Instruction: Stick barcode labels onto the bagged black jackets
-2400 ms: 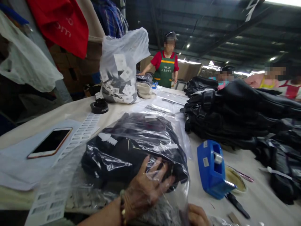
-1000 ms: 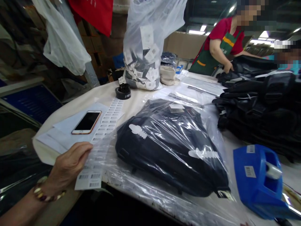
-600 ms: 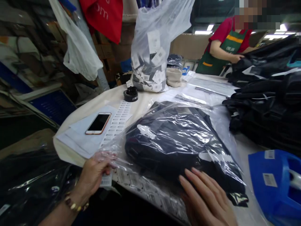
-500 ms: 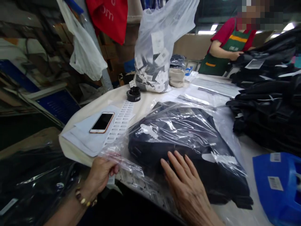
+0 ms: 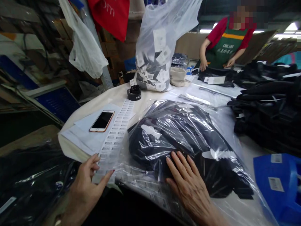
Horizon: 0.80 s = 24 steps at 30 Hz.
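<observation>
A dark folded garment in a clear plastic bag (image 5: pixel 164 135) lies on the pale table in front of me. My right hand (image 5: pixel 188 185) rests flat on the bag's near side, fingers stretched out over the dark fabric. At the table's left front edge, my left hand (image 5: pixel 89 185) is open, thumb and fingers apart, holding nothing. Its fingertips are beside the lower end of a long sheet of barcode stickers (image 5: pixel 115 135). The bag's loose plastic spreads between the two hands.
A phone (image 5: pixel 102 121) lies on white papers at left. Behind are a black tape roll (image 5: pixel 134 93) and a big bag of tags (image 5: pixel 152 69). Black garments (image 5: pixel 265 110) pile up at right, near a blue plastic bin (image 5: pixel 275 185). A co-worker (image 5: pixel 225 44) handles dark fabric across the table.
My left hand has let go of the bag's plastic edge and opened, moving slightly left and down. My right hand stays on the bag. The co-worker has laid a tagged dark item on the table.
</observation>
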Tool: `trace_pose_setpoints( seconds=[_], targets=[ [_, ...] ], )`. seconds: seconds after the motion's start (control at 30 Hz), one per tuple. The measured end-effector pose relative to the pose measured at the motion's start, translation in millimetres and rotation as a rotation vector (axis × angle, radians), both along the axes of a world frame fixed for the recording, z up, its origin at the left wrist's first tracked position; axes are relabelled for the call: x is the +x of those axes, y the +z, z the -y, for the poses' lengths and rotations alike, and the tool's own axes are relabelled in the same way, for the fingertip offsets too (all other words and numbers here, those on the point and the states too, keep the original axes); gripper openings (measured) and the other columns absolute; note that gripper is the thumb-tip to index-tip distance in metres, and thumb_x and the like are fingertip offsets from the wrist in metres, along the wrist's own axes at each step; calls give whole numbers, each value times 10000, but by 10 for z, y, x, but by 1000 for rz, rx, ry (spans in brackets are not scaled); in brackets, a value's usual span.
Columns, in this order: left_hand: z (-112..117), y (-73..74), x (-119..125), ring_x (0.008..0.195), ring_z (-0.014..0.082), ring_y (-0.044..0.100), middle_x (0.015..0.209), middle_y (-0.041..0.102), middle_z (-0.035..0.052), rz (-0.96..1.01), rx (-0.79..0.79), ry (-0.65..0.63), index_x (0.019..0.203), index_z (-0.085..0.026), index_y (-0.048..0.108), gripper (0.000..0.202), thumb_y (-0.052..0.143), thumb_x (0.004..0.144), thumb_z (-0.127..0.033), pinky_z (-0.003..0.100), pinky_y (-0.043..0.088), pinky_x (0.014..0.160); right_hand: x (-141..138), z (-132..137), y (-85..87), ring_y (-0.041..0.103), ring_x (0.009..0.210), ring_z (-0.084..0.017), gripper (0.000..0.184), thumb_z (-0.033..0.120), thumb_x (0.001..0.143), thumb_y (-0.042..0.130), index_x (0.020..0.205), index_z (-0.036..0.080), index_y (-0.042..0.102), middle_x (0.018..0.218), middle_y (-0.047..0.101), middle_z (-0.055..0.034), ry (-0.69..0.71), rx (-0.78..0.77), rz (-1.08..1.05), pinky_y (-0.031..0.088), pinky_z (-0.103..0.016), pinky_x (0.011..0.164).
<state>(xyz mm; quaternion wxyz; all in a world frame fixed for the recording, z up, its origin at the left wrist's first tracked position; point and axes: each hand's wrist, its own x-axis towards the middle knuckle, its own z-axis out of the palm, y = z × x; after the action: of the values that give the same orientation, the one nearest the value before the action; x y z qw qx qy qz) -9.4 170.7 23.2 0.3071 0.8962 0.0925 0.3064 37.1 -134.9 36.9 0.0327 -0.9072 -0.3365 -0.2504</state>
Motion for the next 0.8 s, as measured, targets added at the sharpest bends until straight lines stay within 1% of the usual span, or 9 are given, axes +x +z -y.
trace_pose_setpoints(
  seconds=[0.07, 0.13, 0.17, 0.23, 0.37, 0.5, 0.67, 0.73, 0.8],
  targets=[
    [88, 148, 2, 1013, 252, 584, 1105, 612, 104, 225, 465, -217, 1131, -171, 543, 392, 669, 764, -226, 402, 493, 869, -167, 113, -9, 351, 1311, -292, 426, 256, 882, 494, 1286, 122, 490, 1379, 454, -124, 68, -62, 13, 210, -496, 1109],
    [219, 308, 84, 1175, 251, 494, 1198, 580, 85, 321, 717, -522, 1134, -180, 560, 311, 538, 837, -93, 438, 403, 1006, -347, 282, -28, 324, 1325, -303, 415, 262, 851, 540, 1237, 109, 533, 1320, 512, -145, 101, -104, 47, 161, -518, 1123],
    [287, 374, 153, 1199, 235, 475, 1207, 579, 72, 339, 784, -648, 1137, -180, 568, 314, 461, 866, -62, 435, 371, 1038, -430, 376, -38, 308, 1332, -302, 399, 267, 837, 562, 1205, 113, 557, 1275, 551, -151, 100, -113, 68, 151, -529, 1125],
    [397, 453, 326, 1163, 193, 499, 1162, 609, 58, 367, 867, -816, 1146, -170, 576, 347, 353, 909, -50, 394, 361, 1044, -564, 554, -54, 283, 1345, -283, 359, 261, 819, 594, 1157, 142, 586, 1185, 616, -141, 75, -122, 98, 142, -537, 1128],
    [449, 419, 627, 942, 151, 590, 907, 676, 47, 462, 911, -1028, 1030, -99, 621, 267, 390, 907, -44, 309, 445, 904, -679, 775, -57, 273, 1351, -241, 284, 224, 851, 548, 1121, 158, 604, 1124, 651, -127, 13, -97, 102, 131, -507, 1137],
    [373, 343, 693, 886, 158, 604, 844, 678, 53, 488, 910, -1071, 946, -74, 633, 239, 405, 894, -26, 304, 457, 854, -676, 856, -71, 304, 1339, -227, 250, 229, 884, 501, 1092, 154, 618, 1116, 656, -115, 7, -34, 58, 136, -482, 1142],
    [359, 366, 630, 886, 145, 600, 875, 687, 41, 413, 980, -1048, 961, -111, 628, 290, 383, 871, 16, 294, 443, 873, -702, 970, -154, 275, 1349, -278, 360, 77, 865, 411, 1164, 160, 594, 1251, 581, -100, 68, -134, 50, 147, -498, 1125],
    [388, 384, 593, 882, 144, 595, 879, 687, 34, 382, 980, -1012, 975, -120, 620, 317, 362, 863, 26, 296, 424, 883, -721, 1001, -181, 302, 1336, -281, 358, 77, 874, 399, 1158, 163, 599, 1287, 555, -91, 60, -129, 47, 188, -469, 1105],
    [420, 394, 536, 917, 166, 586, 941, 679, 47, 279, 962, -973, 1031, -125, 608, 265, 388, 894, -71, 327, 398, 905, -731, 1010, -191, 371, 1299, -267, 345, 68, 883, 381, 1119, 166, 613, 1281, 563, -71, 28, -69, 23, 256, -436, 1060]
  ],
)
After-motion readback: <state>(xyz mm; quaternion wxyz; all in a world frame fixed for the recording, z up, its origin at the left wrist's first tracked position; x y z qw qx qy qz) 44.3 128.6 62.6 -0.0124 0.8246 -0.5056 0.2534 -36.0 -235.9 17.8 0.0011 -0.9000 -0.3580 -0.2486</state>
